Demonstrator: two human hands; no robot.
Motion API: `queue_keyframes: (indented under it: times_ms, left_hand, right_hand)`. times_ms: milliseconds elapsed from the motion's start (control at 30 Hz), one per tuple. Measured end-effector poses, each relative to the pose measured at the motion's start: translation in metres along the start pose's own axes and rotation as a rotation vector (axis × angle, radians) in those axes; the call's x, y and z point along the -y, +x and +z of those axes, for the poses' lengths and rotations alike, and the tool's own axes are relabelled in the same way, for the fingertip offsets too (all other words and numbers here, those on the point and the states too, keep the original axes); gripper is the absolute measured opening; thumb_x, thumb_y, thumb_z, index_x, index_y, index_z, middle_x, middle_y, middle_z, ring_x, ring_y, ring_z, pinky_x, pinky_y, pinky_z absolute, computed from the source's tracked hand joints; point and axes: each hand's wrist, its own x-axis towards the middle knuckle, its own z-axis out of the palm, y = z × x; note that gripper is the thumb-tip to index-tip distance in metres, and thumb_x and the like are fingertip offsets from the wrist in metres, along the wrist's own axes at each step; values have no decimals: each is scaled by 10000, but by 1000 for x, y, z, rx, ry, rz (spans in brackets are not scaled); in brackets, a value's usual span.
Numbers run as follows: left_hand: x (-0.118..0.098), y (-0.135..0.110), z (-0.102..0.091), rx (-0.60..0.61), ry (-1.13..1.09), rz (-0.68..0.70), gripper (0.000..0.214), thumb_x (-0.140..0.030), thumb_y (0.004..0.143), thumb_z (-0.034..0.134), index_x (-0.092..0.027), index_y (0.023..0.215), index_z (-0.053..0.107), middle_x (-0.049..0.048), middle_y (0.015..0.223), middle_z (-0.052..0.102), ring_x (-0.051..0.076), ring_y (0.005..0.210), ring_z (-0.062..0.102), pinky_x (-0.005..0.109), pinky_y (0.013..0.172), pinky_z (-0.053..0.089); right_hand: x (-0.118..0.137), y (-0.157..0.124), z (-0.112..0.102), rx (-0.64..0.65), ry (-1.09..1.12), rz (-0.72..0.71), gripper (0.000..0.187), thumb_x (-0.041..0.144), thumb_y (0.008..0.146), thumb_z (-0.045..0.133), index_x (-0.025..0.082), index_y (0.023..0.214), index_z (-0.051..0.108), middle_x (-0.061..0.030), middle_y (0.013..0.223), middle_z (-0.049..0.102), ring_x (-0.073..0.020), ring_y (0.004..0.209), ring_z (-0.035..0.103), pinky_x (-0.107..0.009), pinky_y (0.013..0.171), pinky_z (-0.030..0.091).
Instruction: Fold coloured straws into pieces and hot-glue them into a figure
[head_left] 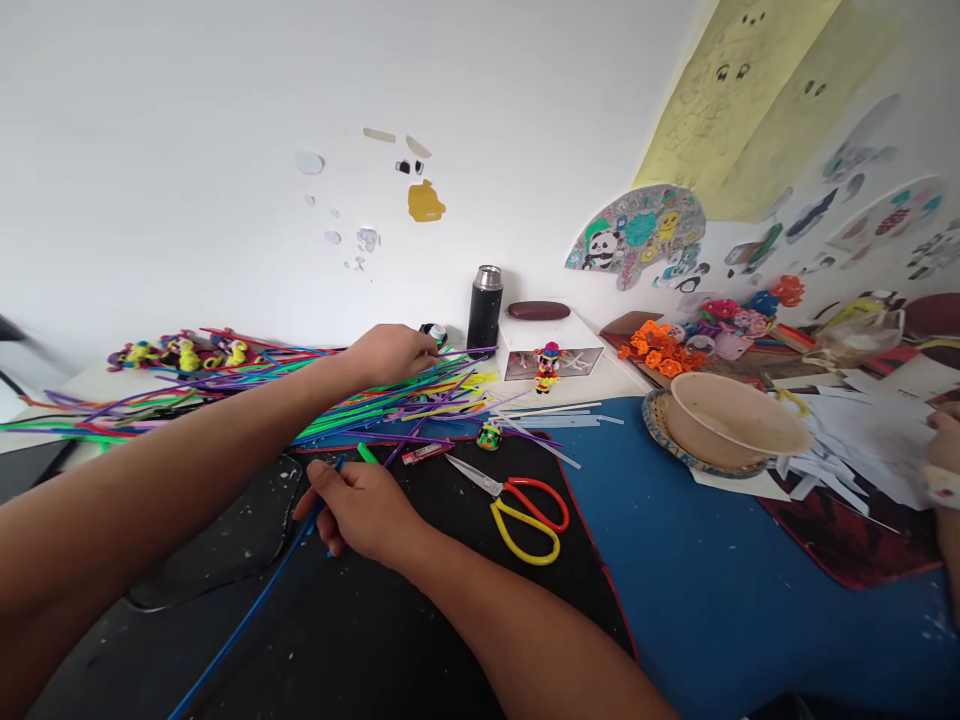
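My left hand (394,353) reaches across to the far side of a pile of long thin coloured strips (360,405). Its fingers are pinched together just over the pile, by a purple strip, and what they hold is hidden. Closer to me, my right hand (364,508) is closed around a thin blue strip (251,608), whose long end trails down toward the lower left over the black mat (360,640). Scissors (517,505) with red and yellow handles lie partly open beside my right hand. A small green and yellow figure (490,436) sits past the blades, near a red-and-white packet (427,453).
A black thermos (486,308) and white box (577,335) stand against the wall, a small colourful doll (548,367) before them. At right are a bowl (739,415), paper strips (847,440), orange flowers (660,347) and another person's hand (943,445). Several small figures (184,352) lie at left.
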Motion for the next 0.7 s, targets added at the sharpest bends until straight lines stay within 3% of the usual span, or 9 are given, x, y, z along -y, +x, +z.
queue_keyframes:
  times_ms: [200, 467, 600, 700]
  left_hand:
    - [6, 11, 28, 139, 167, -27, 336, -432, 955, 570, -284, 1144, 807, 112, 1040, 814, 314, 1018, 722, 347, 846, 472]
    - [24, 12, 32, 129, 144, -53, 422, -479, 953, 531, -283, 1213, 800, 116, 1101, 811, 325, 996, 729, 361, 837, 485]
    - [22, 9, 35, 143, 139, -37, 398, -435, 945, 560, -267, 1233, 778, 125, 1113, 794, 336, 1058, 716, 373, 871, 495]
    - [15, 7, 37, 80, 130, 4, 415, -353, 938, 561, -235, 1295, 736, 149, 1229, 747, 337, 1145, 686, 379, 914, 499]
  right_hand:
    - [-2, 0, 1, 15, -91, -17, 541, 548, 1093, 494, 172, 749, 675, 56, 532, 526, -83, 409, 488, -222, 480, 386]
    - [-10, 2, 0, 49, -157, -51, 557, 568, 1094, 458, 179, 787, 711, 44, 549, 540, -102, 443, 514, -226, 494, 402]
    - [-10, 2, 0, 46, -174, -50, 562, 579, 1092, 457, 172, 803, 716, 38, 559, 546, -105, 446, 517, -225, 490, 404]
    - [-10, 2, 0, 49, -193, -40, 585, 610, 1086, 449, 170, 821, 728, 36, 562, 549, -103, 450, 519, -219, 500, 408]
